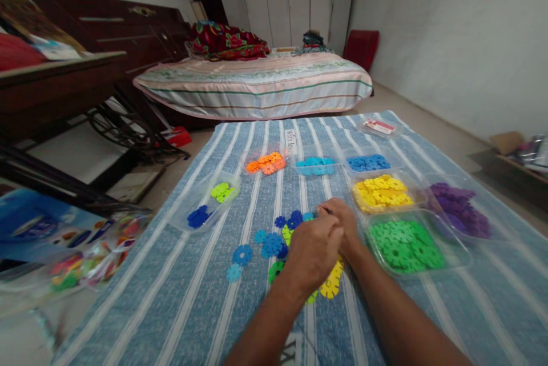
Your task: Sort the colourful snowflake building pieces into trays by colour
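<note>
My left hand [311, 250] and my right hand [342, 222] meet over a loose pile of flat snowflake-shaped plastic pieces [269, 243] in blue, yellow and green on a blue striped cloth [180, 274]. Both hands have their fingers curled and pressed together; what they pinch is hidden behind the knuckles. Yellow pieces [331, 285] lie under my left wrist. Clear trays stand around the pile: green pieces [405, 245], yellow pieces [382, 192], purple pieces [461, 210], blue pieces [368, 162], cyan pieces [315, 165], orange pieces [266, 163], and one tray with lime and dark blue pieces [208, 204].
A bag of mixed coloured pieces [81, 263] lies off the cloth at the left. A small clear lid with a red label [379, 126] sits at the cloth's far edge. A mattress [257, 83] lies beyond, dark wooden furniture [55, 86] at left, a cardboard box [507, 142] at right.
</note>
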Demonstrator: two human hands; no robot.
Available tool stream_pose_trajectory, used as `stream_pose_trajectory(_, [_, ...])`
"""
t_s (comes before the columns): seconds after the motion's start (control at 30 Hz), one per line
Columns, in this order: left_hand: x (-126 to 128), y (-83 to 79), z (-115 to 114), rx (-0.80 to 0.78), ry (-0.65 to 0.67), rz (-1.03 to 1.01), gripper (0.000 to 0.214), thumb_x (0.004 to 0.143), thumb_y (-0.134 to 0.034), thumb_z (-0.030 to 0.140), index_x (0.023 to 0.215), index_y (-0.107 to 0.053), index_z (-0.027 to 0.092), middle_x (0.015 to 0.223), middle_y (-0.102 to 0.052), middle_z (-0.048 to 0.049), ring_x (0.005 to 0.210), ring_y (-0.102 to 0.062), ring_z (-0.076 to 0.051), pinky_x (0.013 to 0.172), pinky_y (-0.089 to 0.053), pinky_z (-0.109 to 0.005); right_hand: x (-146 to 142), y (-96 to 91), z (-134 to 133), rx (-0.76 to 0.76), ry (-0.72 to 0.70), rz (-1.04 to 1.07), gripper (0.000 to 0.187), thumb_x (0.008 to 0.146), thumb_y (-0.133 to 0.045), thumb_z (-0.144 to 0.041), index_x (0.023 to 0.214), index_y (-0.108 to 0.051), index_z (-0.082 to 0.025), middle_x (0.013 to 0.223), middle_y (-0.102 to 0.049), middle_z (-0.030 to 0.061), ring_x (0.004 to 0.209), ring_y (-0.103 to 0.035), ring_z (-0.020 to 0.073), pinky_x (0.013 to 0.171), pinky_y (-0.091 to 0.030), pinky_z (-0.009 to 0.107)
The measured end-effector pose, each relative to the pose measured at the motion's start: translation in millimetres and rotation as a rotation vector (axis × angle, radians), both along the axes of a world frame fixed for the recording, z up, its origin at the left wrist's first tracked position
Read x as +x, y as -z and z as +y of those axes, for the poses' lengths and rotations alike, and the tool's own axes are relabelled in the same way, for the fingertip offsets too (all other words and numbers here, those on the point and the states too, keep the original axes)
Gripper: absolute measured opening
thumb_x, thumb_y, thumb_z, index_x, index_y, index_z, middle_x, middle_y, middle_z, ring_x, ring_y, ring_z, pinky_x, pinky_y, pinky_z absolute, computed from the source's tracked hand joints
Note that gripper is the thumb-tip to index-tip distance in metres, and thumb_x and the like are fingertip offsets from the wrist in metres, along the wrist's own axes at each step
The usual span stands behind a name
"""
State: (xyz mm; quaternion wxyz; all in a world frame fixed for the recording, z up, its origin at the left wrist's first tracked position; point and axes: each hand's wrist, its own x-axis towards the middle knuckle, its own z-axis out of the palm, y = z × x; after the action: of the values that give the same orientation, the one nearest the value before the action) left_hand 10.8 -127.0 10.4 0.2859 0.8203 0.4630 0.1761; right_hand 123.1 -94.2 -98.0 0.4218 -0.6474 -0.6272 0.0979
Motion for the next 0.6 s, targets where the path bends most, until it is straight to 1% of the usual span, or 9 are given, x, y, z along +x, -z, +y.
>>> stream_pose_trajectory(0.1, [-34, 12.8, 0, 0.015, -0.021, 0.17, 0.016, 0.081, -0.046, 0.022, 0.077, -0.061, 0.019, 0.074, -0.06, -0.0015, 0.071, -0.055, -0.015, 0.067, -0.038, -0.025, 0, -0.4, 4, -0.024, 0.015, 0.002, 0.024, 0.082, -0.049, -0.031, 0.065, -0.062, -0.019, 0.068, -0.058, 0.0007, 0.07, -0.051, 0.0135, 0.066, -0.035, 0.025])
stream_pose_trajectory(0.2, [-50, 22.1, -8, 0.001, -0.006, 0.259, 0.014, 0.077, -0.052, 0.024, 0.087, -0.061, 0.02, 0.085, -0.06, -0.0029, 0.082, -0.056, -0.017, 0.073, -0.04, -0.027, -1, -0.2, 5, -0.029, 0.019, 0.002, 0.024, 0.082, -0.048, -0.031, 0.065, -0.062, -0.02, 0.068, -0.059, 0.0009, 0.07, -0.051, 0.0138, 0.067, -0.036, 0.025])
stream_pose_trajectory(0.3, [-50, 28.1, -17, 0.006, 0.007, 0.32, 0.02, 0.074, -0.055, 0.022, 0.093, -0.06, 0.02, 0.094, -0.058, -0.0048, 0.091, -0.055, -0.02, 0.08, -0.042, -0.031, 0, 0.1, 4, -0.026, 0.008, -0.001, 0.025, 0.081, -0.048, -0.032, 0.066, -0.063, -0.02, 0.068, -0.06, 0.0012, 0.071, -0.052, 0.0143, 0.068, -0.036, 0.025])
stream_pose_trajectory(0.4, [-46, 31.6, -21, 0.022, 0.001, 0.343, 0.021, 0.072, -0.054, 0.019, 0.093, -0.058, 0.02, 0.096, -0.057, -0.0057, 0.094, -0.053, -0.021, 0.083, -0.042, -0.032, 0, 0.1, 3, -0.025, 0.006, 0.002, 0.026, 0.081, -0.047, -0.032, 0.065, -0.063, -0.02, 0.067, -0.06, 0.0014, 0.07, -0.051, 0.0144, 0.067, -0.037, 0.025])
stream_pose_trajectory(0.5, [-46, 33.1, -21, 0.013, -0.007, 0.33, 0.018, 0.072, -0.052, 0.017, 0.089, -0.056, 0.019, 0.094, -0.057, -0.0054, 0.092, -0.053, -0.02, 0.081, -0.042, -0.031, 0, -0.1, 3, -0.022, 0.007, 0.003, 0.026, 0.081, -0.047, -0.032, 0.065, -0.063, -0.02, 0.067, -0.059, 0.0013, 0.069, -0.052, 0.0143, 0.066, -0.037, 0.025])
stream_pose_trajectory(0.6, [-49, 33.7, -20, -0.012, 0.006, 0.281, 0.016, 0.071, -0.05, 0.015, 0.086, -0.054, 0.02, 0.088, -0.058, -0.0024, 0.085, -0.054, -0.018, 0.075, -0.04, -0.027, 0, 0.0, 4, -0.023, 0.001, -0.006, 0.025, 0.081, -0.047, -0.032, 0.065, -0.063, -0.02, 0.067, -0.059, 0.0015, 0.07, -0.052, 0.0143, 0.066, -0.037, 0.025])
